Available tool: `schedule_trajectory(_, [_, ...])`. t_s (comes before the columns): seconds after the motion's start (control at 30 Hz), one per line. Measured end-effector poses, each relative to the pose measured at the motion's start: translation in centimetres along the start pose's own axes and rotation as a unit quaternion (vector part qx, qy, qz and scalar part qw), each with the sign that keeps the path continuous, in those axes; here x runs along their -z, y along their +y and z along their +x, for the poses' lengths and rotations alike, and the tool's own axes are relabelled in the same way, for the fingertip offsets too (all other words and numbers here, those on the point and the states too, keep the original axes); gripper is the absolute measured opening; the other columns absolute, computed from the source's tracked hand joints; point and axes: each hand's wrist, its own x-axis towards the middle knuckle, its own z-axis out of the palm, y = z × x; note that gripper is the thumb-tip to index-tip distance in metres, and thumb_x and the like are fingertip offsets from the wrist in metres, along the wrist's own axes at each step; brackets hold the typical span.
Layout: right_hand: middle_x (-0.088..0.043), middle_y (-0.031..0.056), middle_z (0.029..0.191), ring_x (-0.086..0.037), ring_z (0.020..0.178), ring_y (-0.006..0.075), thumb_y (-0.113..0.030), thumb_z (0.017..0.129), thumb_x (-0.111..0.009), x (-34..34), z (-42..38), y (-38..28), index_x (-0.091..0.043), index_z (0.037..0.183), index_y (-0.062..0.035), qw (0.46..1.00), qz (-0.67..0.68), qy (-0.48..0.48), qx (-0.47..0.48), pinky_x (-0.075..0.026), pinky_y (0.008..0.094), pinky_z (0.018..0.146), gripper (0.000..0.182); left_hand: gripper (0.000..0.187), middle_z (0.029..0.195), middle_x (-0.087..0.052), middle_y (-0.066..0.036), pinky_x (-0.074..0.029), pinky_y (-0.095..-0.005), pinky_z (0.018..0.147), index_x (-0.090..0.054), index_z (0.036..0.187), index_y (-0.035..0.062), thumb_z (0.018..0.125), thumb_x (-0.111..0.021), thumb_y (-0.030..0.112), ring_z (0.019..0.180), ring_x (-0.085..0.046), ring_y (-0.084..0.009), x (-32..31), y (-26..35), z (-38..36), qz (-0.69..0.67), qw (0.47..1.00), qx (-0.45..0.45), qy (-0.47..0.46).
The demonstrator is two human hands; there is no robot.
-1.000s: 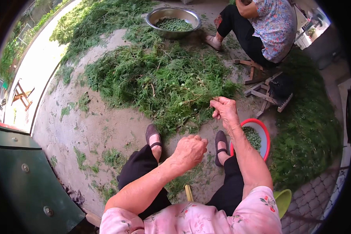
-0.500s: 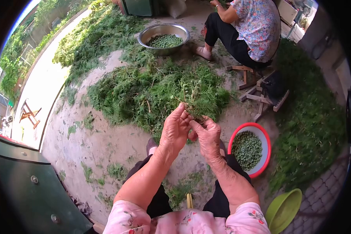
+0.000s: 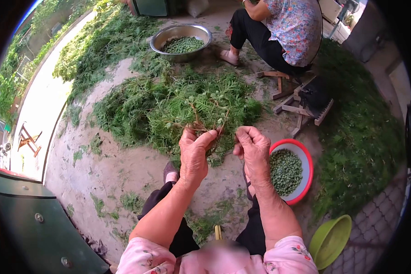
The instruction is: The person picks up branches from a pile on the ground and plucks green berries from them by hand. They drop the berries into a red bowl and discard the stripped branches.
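Observation:
My left hand [image 3: 195, 153] is closed around the brown stems of a leafy green branch [image 3: 194, 109], which fans out away from me with small pale green cones on its tips. Just right of it, my right hand [image 3: 253, 148] is raised with thumb and fingers pinched together, apart from the branch. Whatever may be between those fingertips is too small to make out. Close to my right hand stands a red-rimmed basin [image 3: 311, 171] holding many small green cones [image 3: 285, 171].
Cut greenery [image 3: 128, 107] lies heaped ahead, with more piled at the right [image 3: 360, 137]. A metal bowl [image 3: 155, 45] of green cones stands beyond. Another person [image 3: 292, 32] sits near a wooden stool [image 3: 301, 102]. A lime-green basin [image 3: 331, 242] tilts at lower right.
My hands have moved apart: the right one has come away from the branch. More of the branch now shows spread out above my left hand. The view has shifted slightly.

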Motion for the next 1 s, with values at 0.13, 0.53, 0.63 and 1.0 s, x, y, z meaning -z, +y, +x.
schedule_trajectory(0.13, [-0.053, -0.0046, 0.061, -0.044, 0.045, 0.0023, -0.019, 0.085, -0.062, -0.2, 0.2, 0.4, -0.064, 0.093, -0.0029, 0.996, 0.058, 0.006, -0.069, -0.031, 0.0167, 0.038, 0.018, 0.024, 0.096, -0.061, -0.008, -0.047, -0.0266, 0.077, -0.051, 0.100, 0.0003, 0.077, -0.059, -0.003, 0.086, -0.059, -0.0131, -0.2, -0.5, -0.6, 0.030, 0.999, 0.022, -0.007])
schedule_trajectory(0.53, [-0.060, -0.0037, 0.068, -0.051, 0.055, 0.0025, -0.012, 0.080, -0.067, -1.0, 0.4, 1.0, -0.065, 0.090, -0.0046, 0.996, 0.059, -0.050, -0.039, -0.035, 0.0158, 0.044, 0.013, 0.029, 0.095, -0.063, -0.005, -0.047, -0.0250, 0.075, -0.057, 0.105, 0.0025, 0.077, -0.063, -0.003, 0.084, -0.058, -0.0114, 0.1, -0.9, -0.4, 0.002, 1.000, -0.020, -0.010])
schedule_trajectory(0.63, [-0.060, -0.0032, 0.069, -0.051, 0.053, 0.0029, -0.010, 0.080, -0.066, -0.9, 0.2, 1.2, -0.064, 0.088, -0.0039, 0.994, 0.088, -0.015, -0.066, -0.036, 0.0166, 0.045, 0.011, 0.025, 0.093, -0.064, -0.005, -0.046, -0.0255, 0.074, -0.059, 0.099, 0.0035, 0.076, -0.064, -0.003, 0.084, -0.058, -0.0109, 0.3, -1.0, -0.3, 0.004, 1.000, -0.020, 0.000])
schedule_trajectory(1.0, [-0.058, -0.0034, 0.067, -0.048, 0.054, 0.0026, -0.009, 0.080, -0.066, -1.3, -0.1, 0.8, -0.063, 0.086, -0.0030, 0.991, 0.126, 0.013, -0.045, -0.036, 0.0170, 0.046, 0.009, 0.024, 0.085, -0.065, -0.005, -0.048, -0.0266, 0.069, -0.060, 0.091, 0.0011, 0.070, -0.070, -0.002, 0.074, -0.059, -0.0112, -1.0, 0.4, -1.1, 0.059, 0.995, 0.052, -0.059])
